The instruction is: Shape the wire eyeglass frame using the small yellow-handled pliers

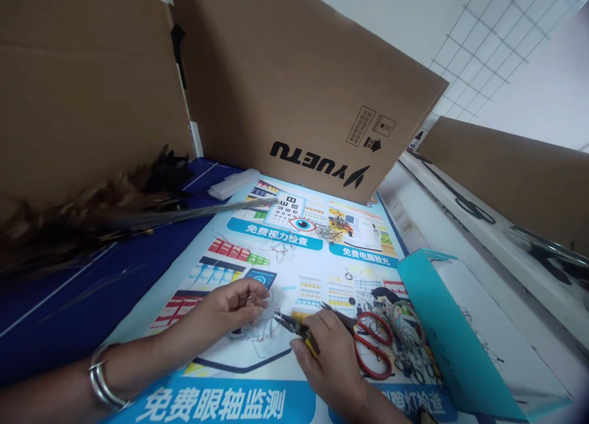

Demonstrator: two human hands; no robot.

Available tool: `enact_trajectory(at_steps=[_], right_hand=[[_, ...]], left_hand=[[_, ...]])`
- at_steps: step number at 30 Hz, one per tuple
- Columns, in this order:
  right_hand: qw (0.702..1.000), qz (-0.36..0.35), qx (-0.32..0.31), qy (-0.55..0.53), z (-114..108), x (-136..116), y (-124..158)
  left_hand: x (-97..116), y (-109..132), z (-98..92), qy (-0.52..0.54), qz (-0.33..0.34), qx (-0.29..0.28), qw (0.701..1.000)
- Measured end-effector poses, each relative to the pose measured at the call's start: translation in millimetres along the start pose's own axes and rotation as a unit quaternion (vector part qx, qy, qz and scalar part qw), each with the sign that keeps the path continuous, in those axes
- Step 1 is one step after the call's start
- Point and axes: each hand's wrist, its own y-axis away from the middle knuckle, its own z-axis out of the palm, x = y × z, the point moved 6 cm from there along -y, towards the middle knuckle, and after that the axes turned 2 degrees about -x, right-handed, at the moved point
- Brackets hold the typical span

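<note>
My left hand [237, 306], a silver bangle on its wrist, pinches a thin wire piece [264, 332] whose fine strands spread over the printed mat [216, 350]. In my right hand [329, 356] is a pair of pliers [294, 327] with yellow-and-black handles; their jaws point left and meet or nearly meet the wire near my left fingertips. Whether the jaws grip it is too small to tell. Red-handled scissors [375, 344] lie just right of my right hand, beside a pile of dark wire loops [414, 359] and a coil of wire [407, 323].
Cardboard panels [257, 74] stand behind and to the left. Long thin wires [207, 210] and brown feathery material [115, 197] lie at the left. A teal-edged box [453, 338] holding wire pieces stands at the right. Small wire clusters [329, 232] rest farther back.
</note>
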Motion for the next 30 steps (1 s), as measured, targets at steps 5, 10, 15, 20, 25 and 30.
enact_trajectory(at_steps=[5,10,15,20,25,30], right_hand=[[1.000,-0.005,0.004,-0.004,0.8,0.5,0.0],[1.000,-0.004,0.003,-0.007,1.5,1.8,-0.6],[1.000,-0.014,0.008,-0.003,1.3,1.6,-1.0],[1.000,-0.024,0.017,0.005,-0.3,-0.4,-0.3],[1.000,-0.025,0.009,0.007,0.1,-1.4,-0.4],[1.000,-0.025,0.014,-0.004,1.3,2.1,1.3]], left_hand=[[0.5,-0.7,2.0,-0.052,0.024,-0.001,0.998],[6.2,2.1,7.7,-0.040,-0.007,-0.026,0.999],[7.1,4.8,7.6,-0.009,-0.023,-0.040,0.999],[3.3,4.6,5.7,-0.009,-0.036,-0.041,0.998],[1.5,5.2,5.0,0.008,-0.037,-0.042,0.998],[-0.4,5.8,4.0,0.035,-0.037,-0.038,0.998]])
